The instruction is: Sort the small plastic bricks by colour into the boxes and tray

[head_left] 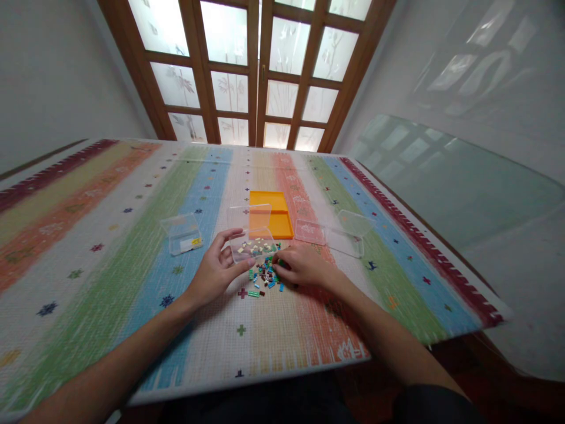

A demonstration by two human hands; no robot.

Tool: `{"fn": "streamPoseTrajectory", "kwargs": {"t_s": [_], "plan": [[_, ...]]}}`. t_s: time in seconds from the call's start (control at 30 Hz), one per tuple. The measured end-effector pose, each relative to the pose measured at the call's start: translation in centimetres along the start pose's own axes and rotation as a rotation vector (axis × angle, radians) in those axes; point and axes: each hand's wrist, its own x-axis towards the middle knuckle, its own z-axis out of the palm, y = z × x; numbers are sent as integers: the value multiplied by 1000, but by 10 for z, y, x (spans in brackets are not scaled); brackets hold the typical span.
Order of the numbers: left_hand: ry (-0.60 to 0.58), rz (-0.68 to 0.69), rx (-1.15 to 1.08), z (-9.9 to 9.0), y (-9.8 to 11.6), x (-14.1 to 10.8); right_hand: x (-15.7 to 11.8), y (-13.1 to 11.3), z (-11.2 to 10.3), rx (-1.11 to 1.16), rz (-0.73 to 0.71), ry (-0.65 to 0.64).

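Note:
My left hand (220, 259) grips the near left side of a clear plastic box (251, 252), thumb in front and fingers behind. Several cream-coloured small bricks (257, 243) lie inside it, and its see-through lid (238, 219) stands up at the back. Just right of the box, my right hand (300, 264) is at a loose pile of tiny building bricks (266, 274), coloured blue, green, brown and white. The fingers of that hand are curled together at the pile's right edge. Whatever is between their tips is hidden.
Behind the box lies an open orange case (278, 225). A clear box with a yellow label (185, 240) stands to the left, and another open clear box (342, 240) to the right. A striped tablecloth (176, 353) covers the table; glazed wooden doors (258, 70) are beyond.

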Motion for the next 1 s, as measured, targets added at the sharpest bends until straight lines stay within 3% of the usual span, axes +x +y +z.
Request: {"fn": "streamPoseTrajectory", "kwargs": {"t_s": [0.5,1.0], "plan": [[25,53,34,-1,-4,1,2,0,4,28,-14,54],[27,45,37,-1,-2,1,2,-5,3,-71,39,6]]}}
